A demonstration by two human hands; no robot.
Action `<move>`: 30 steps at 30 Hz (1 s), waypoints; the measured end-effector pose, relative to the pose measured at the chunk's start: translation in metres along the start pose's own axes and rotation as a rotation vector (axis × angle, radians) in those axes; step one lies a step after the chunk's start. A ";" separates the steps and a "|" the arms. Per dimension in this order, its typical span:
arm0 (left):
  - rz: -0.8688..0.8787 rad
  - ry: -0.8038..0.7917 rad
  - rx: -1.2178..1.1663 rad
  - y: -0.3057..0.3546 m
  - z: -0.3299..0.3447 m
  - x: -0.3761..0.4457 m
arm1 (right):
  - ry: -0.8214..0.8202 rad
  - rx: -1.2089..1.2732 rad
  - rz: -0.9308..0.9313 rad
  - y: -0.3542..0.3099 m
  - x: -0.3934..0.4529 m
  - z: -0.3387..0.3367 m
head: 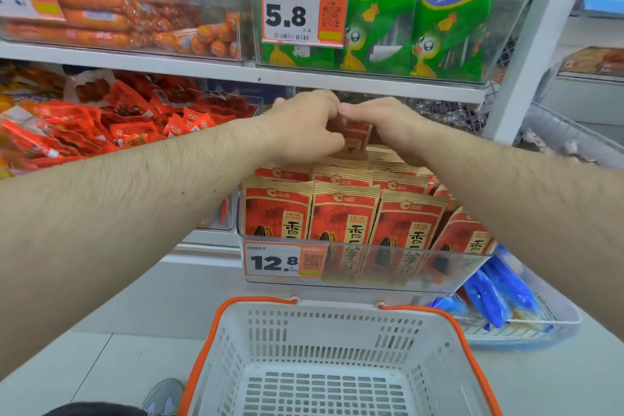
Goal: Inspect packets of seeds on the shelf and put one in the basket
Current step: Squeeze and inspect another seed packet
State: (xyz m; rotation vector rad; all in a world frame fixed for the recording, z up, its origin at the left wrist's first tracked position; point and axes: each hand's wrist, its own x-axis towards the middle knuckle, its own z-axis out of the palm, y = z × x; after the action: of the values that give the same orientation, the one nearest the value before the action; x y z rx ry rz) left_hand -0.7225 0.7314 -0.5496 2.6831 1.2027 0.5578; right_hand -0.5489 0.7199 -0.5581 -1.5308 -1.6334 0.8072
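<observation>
Red and tan seed packets (pixel 344 213) stand in rows in a clear bin (pixel 388 268) with a 12.8 price tag. Both my arms reach over the rows to the back of the bin. My left hand (pixel 304 127) and my right hand (pixel 381 125) meet there, fingers curled round the top of one rear seed packet (pixel 357 135), of which only a small red part shows between them. A white basket (pixel 324 361) with an orange rim stands on the floor below the bin, with nothing inside it.
The shelf board (pixel 337 79) hangs just above my hands. Red snack packs (pixel 135 121) fill the bin to the left, and green sausage bags (pixel 405 20) sit above. Blue packs (pixel 496 294) lie in a tray at right. A white upright (pixel 526 64) frames the shelf's right side.
</observation>
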 end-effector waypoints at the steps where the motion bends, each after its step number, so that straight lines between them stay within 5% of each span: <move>1: 0.039 0.044 -0.034 0.001 -0.004 -0.002 | 0.023 0.043 -0.021 -0.001 -0.003 -0.004; 9: 0.281 0.659 -0.238 0.016 -0.055 -0.020 | 0.311 0.016 -0.326 -0.065 -0.037 0.000; 14: 0.197 0.847 -0.544 0.021 -0.086 -0.066 | 0.316 0.245 -0.440 -0.115 -0.064 0.033; 17: -0.027 0.813 -1.029 0.018 -0.080 -0.094 | 0.217 0.417 -0.361 -0.115 -0.076 0.074; 20: -0.306 0.593 -1.427 0.012 -0.056 -0.122 | 0.131 0.471 -0.202 -0.101 -0.089 0.112; 23: -0.538 0.480 -1.482 -0.001 -0.026 -0.151 | 0.064 0.492 -0.056 -0.086 -0.106 0.139; 30: -0.681 0.377 -1.555 -0.006 0.020 -0.193 | -0.027 0.534 0.124 -0.046 -0.135 0.165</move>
State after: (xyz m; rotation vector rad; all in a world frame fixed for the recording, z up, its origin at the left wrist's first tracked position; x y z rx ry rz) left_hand -0.8366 0.5917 -0.6219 0.8539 0.9356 1.1808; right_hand -0.7121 0.5884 -0.6188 -1.2440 -1.2128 1.2207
